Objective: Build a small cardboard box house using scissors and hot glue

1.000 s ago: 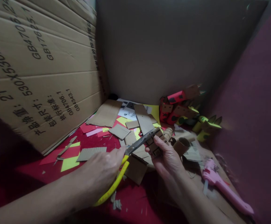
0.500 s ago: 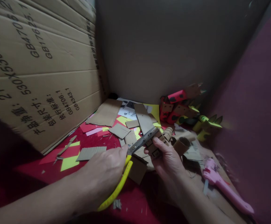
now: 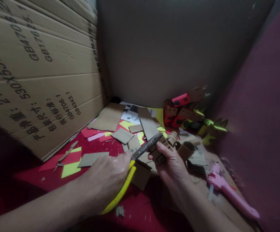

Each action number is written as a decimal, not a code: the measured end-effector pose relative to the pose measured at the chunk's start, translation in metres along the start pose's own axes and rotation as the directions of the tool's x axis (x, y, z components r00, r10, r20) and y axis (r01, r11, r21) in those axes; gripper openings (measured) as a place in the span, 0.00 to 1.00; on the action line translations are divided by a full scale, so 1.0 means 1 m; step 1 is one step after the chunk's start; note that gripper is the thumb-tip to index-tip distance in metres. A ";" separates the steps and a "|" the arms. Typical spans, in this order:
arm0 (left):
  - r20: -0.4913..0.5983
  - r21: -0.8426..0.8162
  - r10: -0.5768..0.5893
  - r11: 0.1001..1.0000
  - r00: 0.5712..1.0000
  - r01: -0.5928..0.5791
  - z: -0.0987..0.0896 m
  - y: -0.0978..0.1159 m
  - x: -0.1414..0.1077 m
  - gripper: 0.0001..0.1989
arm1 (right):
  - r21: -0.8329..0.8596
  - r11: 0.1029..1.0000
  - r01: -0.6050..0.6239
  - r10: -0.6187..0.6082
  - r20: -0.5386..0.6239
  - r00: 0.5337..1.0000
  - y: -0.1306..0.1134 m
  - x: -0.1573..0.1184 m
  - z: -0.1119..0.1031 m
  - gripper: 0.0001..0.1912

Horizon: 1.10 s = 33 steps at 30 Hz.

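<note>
Cardboard [image 3: 158,156], held in the right hand [image 3: 173,166] left of the glue gun [image 3: 229,190], seems mid-cut by scissors [image 3: 142,149] gripped in the left hand [image 3: 111,174], while figures [image 3: 184,113] beyond the glue gun look finished.

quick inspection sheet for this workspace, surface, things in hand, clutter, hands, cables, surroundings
surface: red covering, littered with small cut bits
job's things: yellow-handled scissors, blades at the edge of a black-lined cardboard piece
clutter: cardboard scraps, coloured paper, pink glue gun lying at right
hands: left hand grips the scissors' handles; right hand holds the cardboard piece, thumb on top
cables: nothing seen
surroundings: printed cardboard panel at left, grey wall behind, purple surface at right
</note>
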<state>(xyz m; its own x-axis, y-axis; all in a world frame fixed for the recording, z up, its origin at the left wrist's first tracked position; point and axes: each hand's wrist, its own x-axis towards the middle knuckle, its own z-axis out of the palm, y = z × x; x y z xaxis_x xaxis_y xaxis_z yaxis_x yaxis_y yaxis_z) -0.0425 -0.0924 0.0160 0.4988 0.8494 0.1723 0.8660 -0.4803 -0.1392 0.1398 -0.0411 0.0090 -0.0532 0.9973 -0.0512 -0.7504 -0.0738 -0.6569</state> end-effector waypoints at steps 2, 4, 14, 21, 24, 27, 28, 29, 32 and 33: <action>0.019 -0.059 -0.010 0.998 1.000 0.011 -0.001 0.002 0.001 0.16 | -0.020 1.000 0.014 -0.014 0.014 1.000 0.000 0.000 0.000 0.12; 0.027 -0.127 -0.030 0.991 0.999 0.033 -0.002 0.005 0.003 0.16 | -0.030 0.999 0.027 -0.026 0.031 0.999 0.001 -0.001 0.001 0.11; 0.117 -0.040 -0.095 0.994 0.989 0.100 -0.014 0.015 0.010 0.15 | -0.042 0.999 0.023 -0.022 0.022 1.000 0.002 0.000 0.001 0.11; 0.158 -0.061 -0.071 0.995 0.985 0.082 -0.014 0.006 0.017 0.19 | -0.079 0.997 0.016 -0.013 0.043 0.999 0.001 0.002 0.005 0.09; -0.006 -0.217 -0.145 0.966 0.989 0.140 -0.008 -0.015 0.018 0.17 | -0.107 0.994 -0.005 0.012 0.064 0.998 0.000 0.001 0.006 0.09; -0.136 -0.369 -0.241 0.913 0.961 0.177 -0.004 -0.037 0.017 0.14 | -0.093 0.995 -0.030 0.041 0.112 0.993 0.000 0.000 0.004 0.10; -0.121 -0.428 -0.262 0.884 0.957 0.188 -0.003 -0.041 0.017 0.13 | -0.080 0.996 -0.043 0.052 0.122 0.991 0.001 0.000 0.003 0.10; -0.085 -0.481 -0.275 0.853 0.958 0.202 -0.003 -0.044 0.016 0.13 | -0.072 0.996 -0.058 0.067 0.130 0.989 0.001 0.000 0.001 0.10; 0.003 -0.584 -0.281 0.778 0.960 0.230 -0.003 -0.042 0.012 0.14 | -0.071 0.992 -0.108 0.117 0.138 0.983 0.003 0.000 -0.005 0.11; 0.010 -0.594 -0.275 0.772 0.962 0.227 -0.002 -0.039 0.010 0.15 | -0.070 0.990 -0.126 0.134 0.136 0.982 0.004 0.000 -0.007 0.11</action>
<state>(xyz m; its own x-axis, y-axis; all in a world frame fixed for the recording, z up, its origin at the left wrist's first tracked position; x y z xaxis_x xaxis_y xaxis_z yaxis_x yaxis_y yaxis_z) -0.0712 -0.0657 0.0253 0.2414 0.9509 0.1939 0.8026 -0.3079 0.5109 0.1413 -0.0413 0.0015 -0.2422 0.9695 -0.0363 -0.6899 -0.1984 -0.6962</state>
